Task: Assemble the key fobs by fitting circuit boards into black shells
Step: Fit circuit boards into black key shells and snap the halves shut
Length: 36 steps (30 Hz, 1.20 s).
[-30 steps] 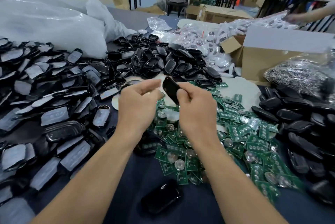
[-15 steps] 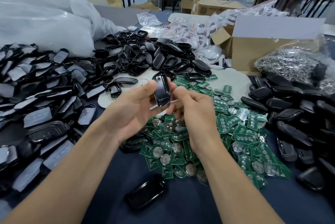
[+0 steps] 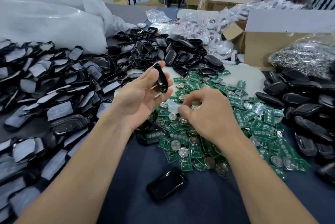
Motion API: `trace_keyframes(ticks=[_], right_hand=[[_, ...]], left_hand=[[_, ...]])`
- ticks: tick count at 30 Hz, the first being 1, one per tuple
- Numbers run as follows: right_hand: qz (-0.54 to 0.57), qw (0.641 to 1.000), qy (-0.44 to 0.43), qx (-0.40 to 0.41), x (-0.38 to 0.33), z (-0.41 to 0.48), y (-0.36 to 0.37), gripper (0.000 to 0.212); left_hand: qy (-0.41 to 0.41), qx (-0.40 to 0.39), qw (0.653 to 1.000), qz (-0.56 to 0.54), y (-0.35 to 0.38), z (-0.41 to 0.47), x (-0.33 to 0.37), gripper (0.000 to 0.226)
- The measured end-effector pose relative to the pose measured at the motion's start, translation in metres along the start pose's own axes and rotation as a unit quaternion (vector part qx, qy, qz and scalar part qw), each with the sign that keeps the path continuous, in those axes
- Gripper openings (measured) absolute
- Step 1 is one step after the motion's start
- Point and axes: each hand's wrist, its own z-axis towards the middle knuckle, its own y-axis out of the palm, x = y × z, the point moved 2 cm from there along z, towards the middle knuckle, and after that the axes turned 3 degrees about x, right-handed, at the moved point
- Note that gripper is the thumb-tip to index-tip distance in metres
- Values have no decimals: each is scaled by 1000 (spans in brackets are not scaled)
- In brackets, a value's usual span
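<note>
The left hand (image 3: 143, 96) pinches a black shell (image 3: 161, 78) upright between thumb and fingertips, and the right hand (image 3: 208, 116) curls its fingers into the green circuit board pile (image 3: 257, 120), grip unclear, so it may well lift two overlapping boards or fumble one.

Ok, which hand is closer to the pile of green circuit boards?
Right. The right hand is down on the pile of green circuit boards, reaching among them; the left hand is at the pile's left edge, holding a black shell.
</note>
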Motion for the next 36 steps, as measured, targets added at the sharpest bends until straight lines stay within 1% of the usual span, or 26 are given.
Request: trace_keyframes(ticks=[2,3,4,6,9,11,12,13,14,15,17,20,23,25,27,31,34,36], right_hand=[[-105,992,-18,-71,1,-5,2,22],[-104,990,-24,-87,3,-7,4,21],[-73,993,-23,-87,6,-9,4,19],[8,998,-17,-57,12,-13,3,14],[108,994,10,28,17,-14,2,9],[210,971,37,108,15,-13,1,18],[282,947,64,141,14,-12,0,24],[346,920,98,156,14,-11,-2,29],[395,897,125,156,12,-11,-3,33],[423,883,138,152,11,-12,-4,38],[440,875,141,148,10,-12,-4,45],[460,869,130,129,7,-12,-4,39],[494,857,107,104,5,-10,-4,27],[503,854,97,96,5,-9,-5,21],[501,856,93,91,5,-10,-4,21],[421,895,72,129,11,-10,0,19],[411,899,70,136,14,-8,0,15],[392,908,68,128,14,-8,0,14]], left_hand=[[3,22,1000,-14,-2,1,1,35],[5,32,999,-14,-3,1,1,33],[8,41,999,-10,-3,1,0,31],[9,48,999,4,-1,1,-1,28],[6,31,999,34,4,-2,-3,29],[-1,12,998,63,6,-4,-4,35],[-8,-2,997,83,8,-5,-4,40],[-14,-16,994,106,10,-6,-4,45],[-19,-27,991,126,12,-7,-5,48],[-24,-37,989,140,14,-7,-7,49],[-36,-50,987,151,18,-8,-11,46],[-46,-40,986,155,20,-7,-15,34],[-50,-22,982,179,18,-8,-15,29],[-53,-14,982,181,18,-9,-14,27],[-58,-9,982,178,18,-11,-13,29],[-65,10,984,168,21,-11,-15,23],[-60,26,983,172,21,-9,-16,20],[-57,29,982,176,20,-8,-17,20]])
